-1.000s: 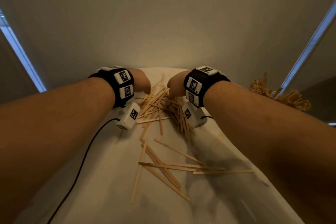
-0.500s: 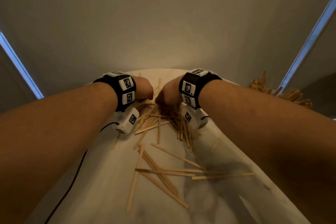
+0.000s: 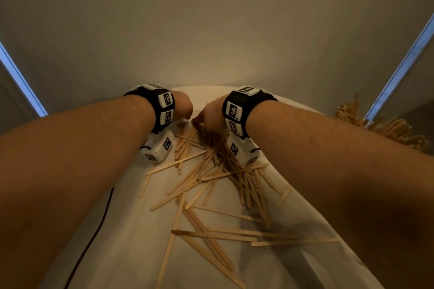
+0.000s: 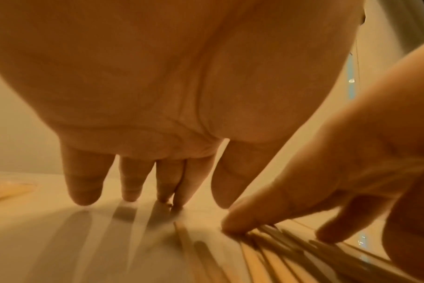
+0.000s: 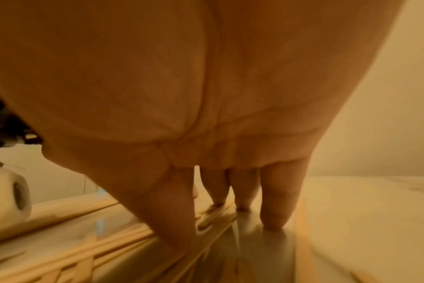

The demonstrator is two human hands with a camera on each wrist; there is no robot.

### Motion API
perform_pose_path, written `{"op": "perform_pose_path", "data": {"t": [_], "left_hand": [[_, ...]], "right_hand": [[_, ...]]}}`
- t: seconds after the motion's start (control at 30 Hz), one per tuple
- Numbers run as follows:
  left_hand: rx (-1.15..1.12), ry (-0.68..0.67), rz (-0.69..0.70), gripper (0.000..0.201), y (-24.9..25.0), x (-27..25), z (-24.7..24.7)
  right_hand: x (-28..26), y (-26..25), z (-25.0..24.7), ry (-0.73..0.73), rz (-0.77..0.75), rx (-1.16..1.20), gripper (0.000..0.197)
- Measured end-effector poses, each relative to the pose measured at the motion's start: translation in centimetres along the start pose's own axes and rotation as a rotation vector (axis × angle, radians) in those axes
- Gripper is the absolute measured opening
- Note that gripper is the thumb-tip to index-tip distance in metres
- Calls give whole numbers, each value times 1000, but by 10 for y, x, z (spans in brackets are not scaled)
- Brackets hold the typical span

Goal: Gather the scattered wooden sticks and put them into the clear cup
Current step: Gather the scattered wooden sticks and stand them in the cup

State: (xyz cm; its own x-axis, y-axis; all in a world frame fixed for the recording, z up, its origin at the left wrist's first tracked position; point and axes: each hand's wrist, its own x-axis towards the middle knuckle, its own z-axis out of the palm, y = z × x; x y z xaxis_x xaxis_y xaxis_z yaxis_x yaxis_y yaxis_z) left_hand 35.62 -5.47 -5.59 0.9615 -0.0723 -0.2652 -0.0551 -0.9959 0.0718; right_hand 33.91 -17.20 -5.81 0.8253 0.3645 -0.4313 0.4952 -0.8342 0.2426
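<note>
Both my hands are down at twelve o'clock on the white table [image 3: 117, 241], side by side, wrists banded in black straps with marker blocks. The left hand [image 3: 183, 107] has its grip released: from the left wrist view its fingers [image 4: 85, 183] run straight down with tips on the bare tabletop, holding nothing, and the nearest stick end lies just below them. The right hand [image 3: 211, 116] sits just to its three o'clock, grip also released, fingers [image 5: 276, 201] extended downward; the thumb and the nearer fingertips press onto the top of the wooden sticks [image 3: 211, 171], while the outermost finger lands on bare table beside them. I can't see any stick pinched or lifted. The sticks fan out from under the right hand toward six o'clock in a loose, crossed pile, a denser bunch beneath the right wrist, a few long ones lying flat nearest me. Off at three o'clock, past my right forearm, another tangle of sticks [image 3: 380, 124] shows; what it rests in I cannot tell. A black cable [image 3: 94, 237] trails along the table at eight o'clock.
</note>
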Motion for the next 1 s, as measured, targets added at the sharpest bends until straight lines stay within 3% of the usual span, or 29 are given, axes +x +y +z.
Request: {"op": "perform_pose_path", "data": {"t": [0.07, 0.23, 0.33, 0.5, 0.63, 0.77, 0.83, 0.93, 1.0], "left_hand": [[19, -8, 12, 34, 2, -7, 0], [-3, -45, 28, 39, 0, -62, 5], [-32, -102, 74, 38, -4, -104, 17], [-73, -133, 165, 58, -3, -175, 43], [-127, -111, 234, 57, -5, -212, 57], [-243, -35, 213, 46, -10, -225, 57], [-256, 31, 166, 49, -10, -219, 53], [-157, 15, 89, 60, -2, -202, 45], [-113, -37, 62, 60, 4, -190, 43]], "right_hand": [[-2, 2, 3, -11, 0, -7, 53], [-40, 0, 12, -22, 37, 253, 50], [-71, -9, 27, -36, 124, 234, 61], [-115, -29, 50, -9, 155, 259, 68], [-148, -44, 63, -29, 141, 269, 63], [-172, -37, 64, 81, 167, 390, 51], [-172, -27, 63, 140, 244, 386, 55], [-165, -22, 65, 90, 310, 343, 66], [-159, -24, 68, 69, 272, 297, 61]]}}
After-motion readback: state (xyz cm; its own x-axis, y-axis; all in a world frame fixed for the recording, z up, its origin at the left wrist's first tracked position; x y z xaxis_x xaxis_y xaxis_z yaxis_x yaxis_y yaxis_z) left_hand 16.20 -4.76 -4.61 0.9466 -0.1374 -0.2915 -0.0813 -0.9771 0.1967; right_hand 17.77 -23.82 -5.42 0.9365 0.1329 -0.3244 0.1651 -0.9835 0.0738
